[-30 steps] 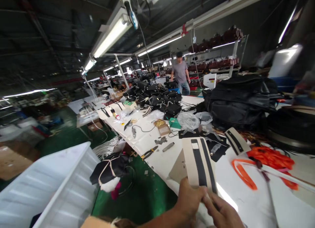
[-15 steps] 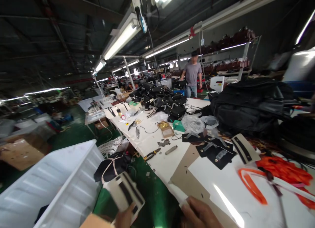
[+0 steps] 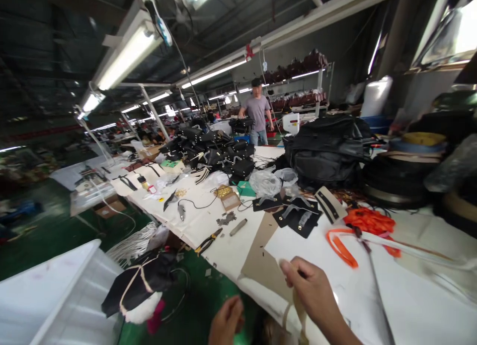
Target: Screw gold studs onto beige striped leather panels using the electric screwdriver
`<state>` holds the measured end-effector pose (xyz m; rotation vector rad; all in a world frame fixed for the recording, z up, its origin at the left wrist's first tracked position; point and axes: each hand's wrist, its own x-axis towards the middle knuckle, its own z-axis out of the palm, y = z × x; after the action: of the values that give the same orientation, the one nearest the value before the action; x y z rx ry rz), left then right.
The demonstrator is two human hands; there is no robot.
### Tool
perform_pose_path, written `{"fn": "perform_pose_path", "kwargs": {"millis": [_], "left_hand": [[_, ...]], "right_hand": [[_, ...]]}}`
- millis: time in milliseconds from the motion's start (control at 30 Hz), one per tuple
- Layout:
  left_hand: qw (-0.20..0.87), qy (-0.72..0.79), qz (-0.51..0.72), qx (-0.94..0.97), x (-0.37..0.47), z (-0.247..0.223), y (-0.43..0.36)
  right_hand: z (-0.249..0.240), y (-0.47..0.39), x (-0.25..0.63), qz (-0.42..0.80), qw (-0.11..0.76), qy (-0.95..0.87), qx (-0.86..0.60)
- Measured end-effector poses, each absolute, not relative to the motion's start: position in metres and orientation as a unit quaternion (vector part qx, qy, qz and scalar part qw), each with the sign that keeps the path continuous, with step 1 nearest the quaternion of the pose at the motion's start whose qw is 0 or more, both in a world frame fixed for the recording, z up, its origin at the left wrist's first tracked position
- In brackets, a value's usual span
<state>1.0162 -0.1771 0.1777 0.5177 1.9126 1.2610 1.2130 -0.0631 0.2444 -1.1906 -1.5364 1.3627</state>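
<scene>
My left hand (image 3: 226, 321) is low in the middle of the view, over the gap by the table's near edge. Its fingers are curled together and nothing shows in them. My right hand (image 3: 311, 285) is above the white table top (image 3: 410, 295), fingers bent into a pinch. Whatever they hold, if anything, is too small or hidden to make out. A tan strip (image 3: 301, 315) hangs just below that hand; I cannot tell whether it is gripped. Beneath the right hand's fingertips lies a grey-brown sheet (image 3: 257, 255).
Yellow-handled pliers (image 3: 208, 241) and a grey-handled tool (image 3: 238, 227) lie near the edge. Beyond are black pieces with clear strips (image 3: 300, 218), a beige panel (image 3: 330, 205), orange material (image 3: 368, 223) and heaped black items. A white bin (image 3: 70, 295) stands left; a person (image 3: 257, 109) stands behind.
The beige panel with black strips that my left hand held has gone from view. My right hand has risen over the table, and the view has swung right.
</scene>
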Motion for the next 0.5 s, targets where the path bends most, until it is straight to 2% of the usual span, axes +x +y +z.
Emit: {"fn": "perform_pose_path", "kwargs": {"millis": [100, 200, 400, 500], "left_hand": [[0.473, 0.608, 0.528, 0.356, 1.051, 0.202, -0.138], [0.501, 0.497, 0.514, 0.488, 1.085, 0.231, -0.103], [0.491, 0.46, 0.478, 0.565, 1.104, 0.252, -0.073], [0.548, 0.45, 0.459, 0.536, 1.099, 0.246, -0.056]], "right_hand": [[0.25, -0.065, 1.226, 0.506, 0.419, -0.574, -0.49], [0.246, -0.066, 1.237, 0.495, 0.456, -0.542, -0.504], [0.233, -0.058, 1.246, 0.436, 0.502, -0.524, -0.532], [0.233, -0.048, 1.242, 0.413, 0.525, -0.482, -0.567]]}}
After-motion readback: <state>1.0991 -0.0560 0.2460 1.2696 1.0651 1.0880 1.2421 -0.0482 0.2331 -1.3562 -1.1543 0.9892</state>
